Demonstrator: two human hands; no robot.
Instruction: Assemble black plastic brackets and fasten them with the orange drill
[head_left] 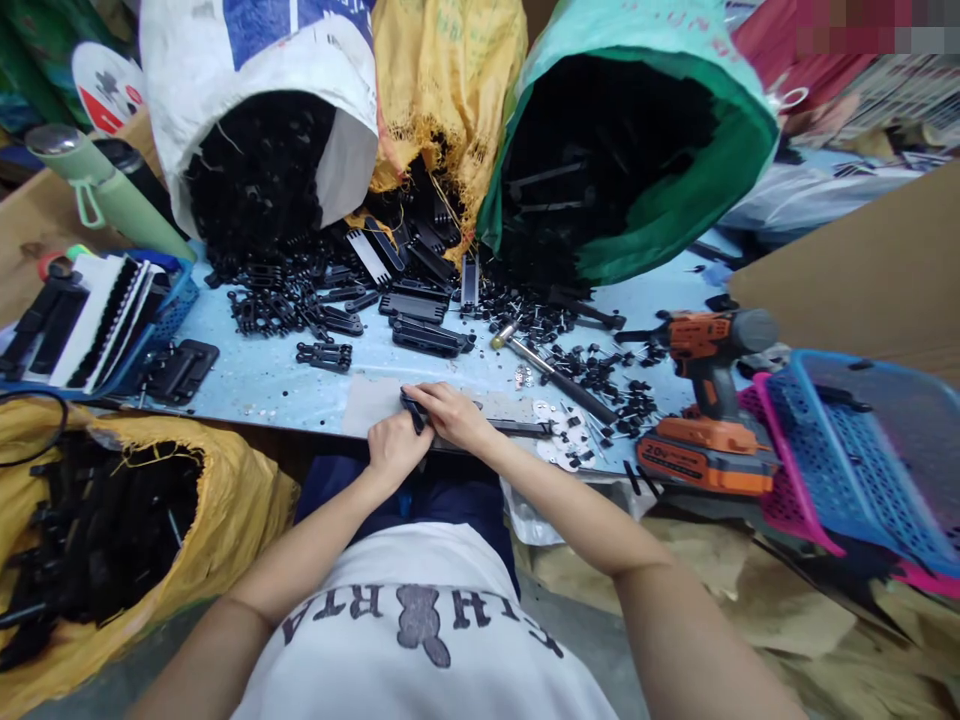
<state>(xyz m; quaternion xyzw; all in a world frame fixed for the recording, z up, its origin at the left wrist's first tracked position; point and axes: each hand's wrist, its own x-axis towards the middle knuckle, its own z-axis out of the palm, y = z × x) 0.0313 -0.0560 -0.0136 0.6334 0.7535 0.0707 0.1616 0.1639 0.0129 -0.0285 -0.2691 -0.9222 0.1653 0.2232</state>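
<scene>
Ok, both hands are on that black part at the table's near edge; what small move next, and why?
I'd probably ease the right hand back slightly while the left hand steadies the black part: the hands cover much of it, so this view can't show how it sits.

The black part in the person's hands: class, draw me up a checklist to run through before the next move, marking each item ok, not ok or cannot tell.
1. Both hands on the black part: left hand and right hand meet at it. Ok.
2. Hammer laid down, out of the hands: it lies on the blue tabletop. Ok.
3. Drill apart from the hands: it stands on its battery at the right. Ok.
4. Loose pieces kept off the area beside the right hand: white discs are scattered there. Not ok.
5. Black part properly fitted together: fingers cover much of it. Cannot tell.
</scene>
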